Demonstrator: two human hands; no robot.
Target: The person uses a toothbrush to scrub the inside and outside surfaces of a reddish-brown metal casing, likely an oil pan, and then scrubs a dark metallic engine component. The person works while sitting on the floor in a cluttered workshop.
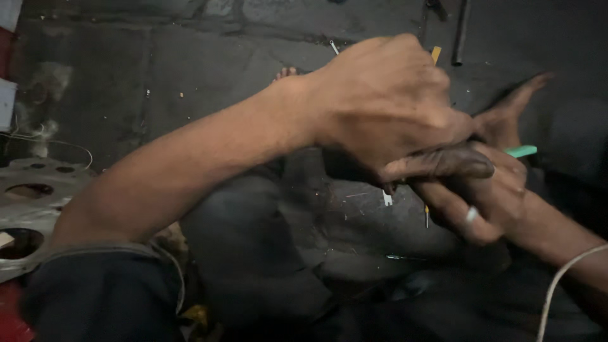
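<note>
Two of your hands meet at right of frame, left hand (380, 104) curled over right hand (491, 196), whose fingers pinch a green-handled tool (521, 151); steady it.

— What finish is seen on the flat plate (31, 202) at the left?

— Dull grey metal, matt and stained, with round holes cut through it.

— And the floor (190, 57)?

— Rough, dark concrete, scuffed and dusty.

— The green handle (522, 151) gripped in the right hand (500, 196)?

— Smooth plastic, possibly; the view is blurred there. The fingers (443, 163) of the left hand (380, 95) are coated in a matt black grime.

— The sleeve (101, 291)?

— Dark woven cloth.
</note>
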